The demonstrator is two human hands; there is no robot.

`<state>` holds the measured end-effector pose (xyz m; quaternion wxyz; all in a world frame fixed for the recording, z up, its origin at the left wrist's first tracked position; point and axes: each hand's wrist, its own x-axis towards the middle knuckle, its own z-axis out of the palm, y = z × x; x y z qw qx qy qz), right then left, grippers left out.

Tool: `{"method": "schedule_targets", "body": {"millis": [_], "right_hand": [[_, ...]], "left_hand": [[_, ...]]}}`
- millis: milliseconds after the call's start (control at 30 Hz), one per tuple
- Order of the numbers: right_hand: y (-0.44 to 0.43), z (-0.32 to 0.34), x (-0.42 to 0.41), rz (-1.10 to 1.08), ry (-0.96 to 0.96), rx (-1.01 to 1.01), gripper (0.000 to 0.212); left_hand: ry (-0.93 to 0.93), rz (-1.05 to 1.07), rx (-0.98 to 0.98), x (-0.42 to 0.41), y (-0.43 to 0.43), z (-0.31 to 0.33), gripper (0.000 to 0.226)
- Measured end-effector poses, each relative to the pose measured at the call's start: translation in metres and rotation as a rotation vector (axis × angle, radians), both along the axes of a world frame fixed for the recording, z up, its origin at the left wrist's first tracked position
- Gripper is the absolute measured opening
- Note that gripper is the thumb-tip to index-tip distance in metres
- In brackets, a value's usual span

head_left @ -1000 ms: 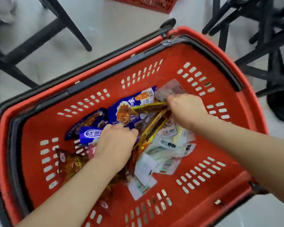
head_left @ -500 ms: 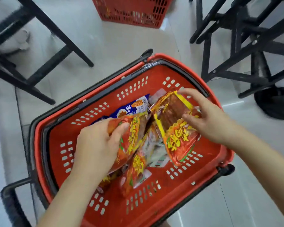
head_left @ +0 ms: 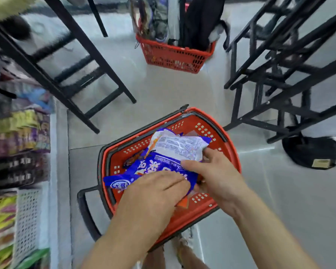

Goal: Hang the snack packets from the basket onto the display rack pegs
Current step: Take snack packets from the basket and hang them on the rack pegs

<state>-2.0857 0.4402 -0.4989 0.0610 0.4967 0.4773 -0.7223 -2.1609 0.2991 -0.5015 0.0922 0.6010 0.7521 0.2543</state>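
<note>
Blue has replaced the red packets I held half a second ago. My right hand [head_left: 215, 177] pinches the blue snack packets [head_left: 153, 166] between thumb and curled fingers. My left hand [head_left: 153, 193] lies across them, thumb hidden, so I cannot tell its grip. Both hover over the red basket [head_left: 182, 124] on the floor, near black rack frames [head_left: 279, 90].

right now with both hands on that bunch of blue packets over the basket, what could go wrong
The blue packets are bunched loosely between the left hand and right hand, so one may slip back into the basket or onto the floor. The top packet looks crumpled; a harder squeeze could crush it.
</note>
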Motion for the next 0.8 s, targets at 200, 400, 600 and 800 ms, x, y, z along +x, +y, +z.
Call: {"method": "schedule_targets", "body": {"millis": [200, 400, 600, 800], "right_hand": [[-0.024, 0.103, 0.005, 0.169, 0.132, 0.186, 0.054], [-0.009, 0.209, 0.0, 0.267, 0.235, 0.32, 0.054], [-0.015, 0.311, -0.007, 0.391, 0.323, -0.058, 0.031], [-0.088, 0.391, -0.004, 0.77, 0.371, -0.12, 0.011]], "left_hand": [[0.096, 0.009, -0.123, 0.015, -0.019, 0.113, 0.026], [0.042, 0.328, -0.157, 0.066, -0.067, 0.233, 0.081], [-0.078, 0.897, -0.002, 0.106, -0.14, 0.324, 0.129], [0.271, 0.724, 0.233, 0.113, -0.154, 0.387, 0.054]]}}
